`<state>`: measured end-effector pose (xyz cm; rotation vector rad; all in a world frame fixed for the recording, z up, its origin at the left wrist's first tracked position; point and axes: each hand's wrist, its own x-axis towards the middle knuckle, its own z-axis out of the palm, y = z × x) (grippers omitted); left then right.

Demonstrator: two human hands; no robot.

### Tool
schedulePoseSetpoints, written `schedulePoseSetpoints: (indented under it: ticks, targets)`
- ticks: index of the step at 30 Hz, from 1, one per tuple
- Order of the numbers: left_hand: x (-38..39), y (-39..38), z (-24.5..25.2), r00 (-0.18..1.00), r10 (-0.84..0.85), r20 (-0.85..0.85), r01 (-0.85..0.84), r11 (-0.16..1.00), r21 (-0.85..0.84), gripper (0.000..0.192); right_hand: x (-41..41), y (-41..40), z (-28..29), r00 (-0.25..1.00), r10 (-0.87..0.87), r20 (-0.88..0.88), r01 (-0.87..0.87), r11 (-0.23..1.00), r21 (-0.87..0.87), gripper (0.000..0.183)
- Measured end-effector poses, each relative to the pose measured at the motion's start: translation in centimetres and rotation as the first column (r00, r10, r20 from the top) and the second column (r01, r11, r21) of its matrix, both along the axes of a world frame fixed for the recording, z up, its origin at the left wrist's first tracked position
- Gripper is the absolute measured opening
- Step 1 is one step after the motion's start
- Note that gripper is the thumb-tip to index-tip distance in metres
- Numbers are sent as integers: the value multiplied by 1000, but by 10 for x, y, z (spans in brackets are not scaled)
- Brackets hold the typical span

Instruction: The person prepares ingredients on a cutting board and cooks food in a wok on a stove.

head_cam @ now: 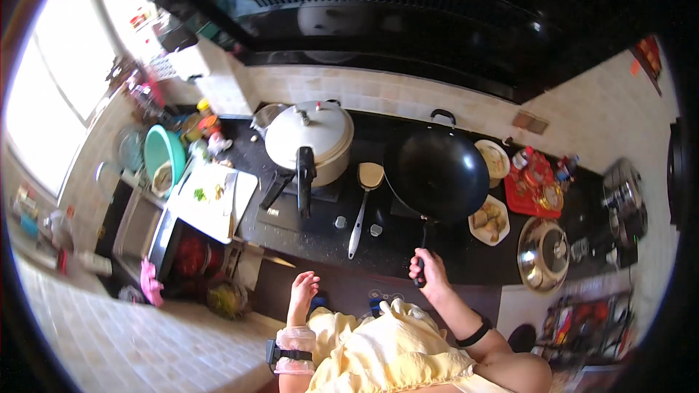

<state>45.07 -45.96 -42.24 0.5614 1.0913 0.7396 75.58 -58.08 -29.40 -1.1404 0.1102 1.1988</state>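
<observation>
My right hand (pixel 430 274) grips the black handle of a large black wok (pixel 437 180), which sits on the right burner of the black cooktop. A light glare lies on the wok's dark inner surface. My left hand (pixel 304 287) hangs in front of the counter edge, fingers loosely curled and holding nothing. Between the wok and a pressure cooker (pixel 311 136) rests a metal wok spatula (pixel 361 202), its blade toward the wall. The lidded cooker stands on the left burner with its black handles toward me.
At left, a white cutting board (pixel 202 202) bears a knife (pixel 234 207) and chopped bits near a teal basin (pixel 165 155). Right of the wok are a plate of chicken-like pieces (pixel 490 221), a bowl (pixel 493 159), a red tray (pixel 532 183) and a domed lid (pixel 543 255). A range hood (pixel 382 16) overhangs.
</observation>
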Motion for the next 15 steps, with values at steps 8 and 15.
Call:
schedulePoseSetpoints:
  ticks: [8, 15]
  targets:
    - [-56, 100, 4, 916, -399, 44, 401, 915, -44, 14, -5, 31, 35, 982, -85, 169, 91, 995, -32, 16]
    - [-116, 158, -3, 921, -391, 0, 391, 920, -26, 14, -48, 58, 29, 920, -92, 381, 157, 977, -143, 11]
